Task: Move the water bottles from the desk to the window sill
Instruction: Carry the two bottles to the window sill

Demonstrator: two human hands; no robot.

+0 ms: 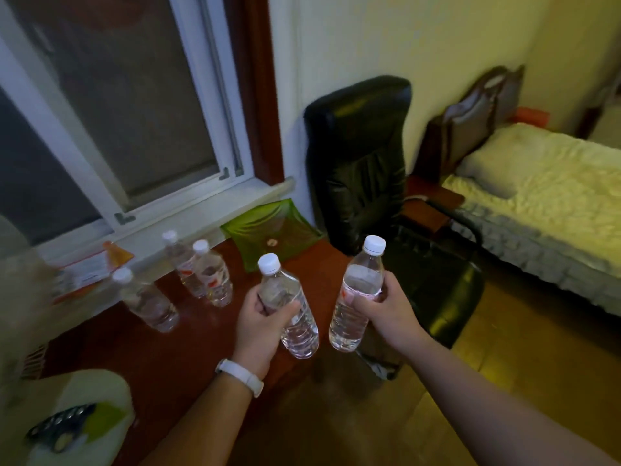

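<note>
Left hand (260, 322), wristband on, grips one bottle (292, 311) mid-body, tilted. Right hand (379, 307) grips a second bottle (356, 297). Three bottles (210, 277) stand on the desk (188, 341), just below the window sill (201, 210). Risk — carried bottles may knock those standing, or slip.

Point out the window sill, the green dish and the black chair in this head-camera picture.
window sill (215, 210), head view, on its bare white ledge.
green dish (268, 227), head view, on its ribbed middle.
black chair (363, 153), head view, on its backrest.
</note>
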